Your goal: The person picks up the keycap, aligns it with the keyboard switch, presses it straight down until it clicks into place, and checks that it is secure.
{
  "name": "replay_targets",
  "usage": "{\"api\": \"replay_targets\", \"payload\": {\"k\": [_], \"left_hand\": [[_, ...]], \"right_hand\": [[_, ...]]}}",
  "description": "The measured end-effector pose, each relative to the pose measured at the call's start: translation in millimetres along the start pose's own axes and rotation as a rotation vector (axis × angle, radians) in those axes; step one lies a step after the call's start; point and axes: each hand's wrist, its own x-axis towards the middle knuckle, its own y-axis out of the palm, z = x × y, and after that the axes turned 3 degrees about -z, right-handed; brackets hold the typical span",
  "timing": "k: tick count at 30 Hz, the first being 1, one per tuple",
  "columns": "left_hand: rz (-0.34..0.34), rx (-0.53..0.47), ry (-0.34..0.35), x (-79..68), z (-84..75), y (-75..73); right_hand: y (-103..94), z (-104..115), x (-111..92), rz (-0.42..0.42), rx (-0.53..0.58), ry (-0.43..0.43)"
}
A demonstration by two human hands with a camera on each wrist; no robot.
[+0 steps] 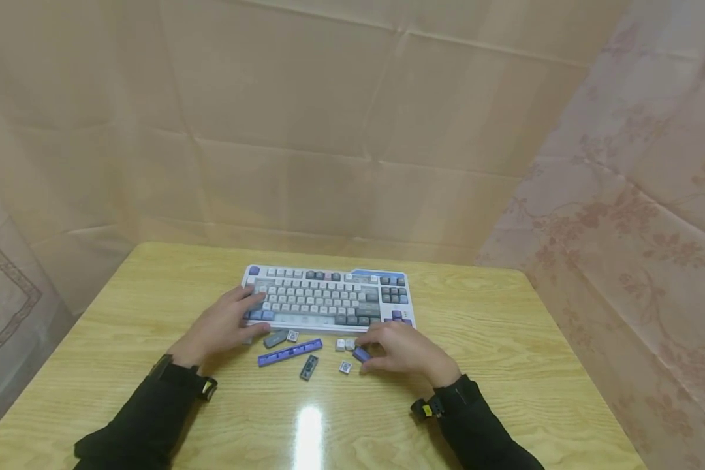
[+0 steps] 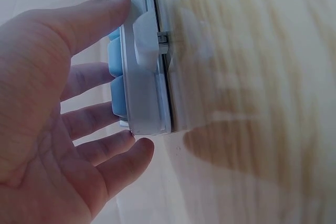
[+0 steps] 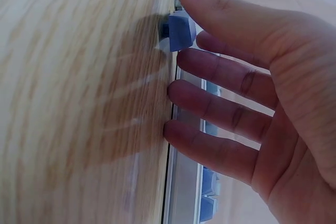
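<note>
A white keyboard (image 1: 317, 297) with grey, white and purple keys lies on the table. My left hand (image 1: 226, 323) rests at its left end, fingers spread over the edge. In the left wrist view that hand (image 2: 58, 114) has its thumb against the keyboard's front side, near a pale loose keycap (image 2: 146, 40). My right hand (image 1: 405, 352) is at the front right of the keyboard, with a purple keycap (image 1: 361, 354) between thumb and fingers. In the right wrist view the keycap (image 3: 181, 32) stands near the table surface, the other fingers of the hand (image 3: 247, 98) extended.
Before the keyboard lie a long purple spacebar keycap (image 1: 290, 352), an upturned dark keycap (image 1: 309, 367), a grey keycap (image 1: 276, 338) and several small white keycaps (image 1: 344, 367). A beige cloth (image 1: 329, 130) hangs behind the wooden table (image 1: 476, 326).
</note>
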Motion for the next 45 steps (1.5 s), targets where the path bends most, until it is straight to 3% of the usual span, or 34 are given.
{"api": "replay_targets", "payload": {"k": [20,28,35,45], "left_hand": [[0.008,-0.025,-0.03,-1.2,-6.5,-3.9],[0.02,-0.022,-0.037,-2.0,-7.3,-6.1],[0.009,-0.006,-0.016,-3.5,-6.5,-5.7],[0.014,-0.011,-0.023,-3.1,-5.2,-4.5]], "right_hand": [[-0.4,1.4,-0.1,-0.011,-0.083,0.013],[-2.4,3.4,0.2,-0.002,-0.036,-0.005],[-21.5,0.2,1.6,-0.065,-0.038,0.03],[-50.2,-11.2,16.4,-0.165,-0.166,0.087]]}}
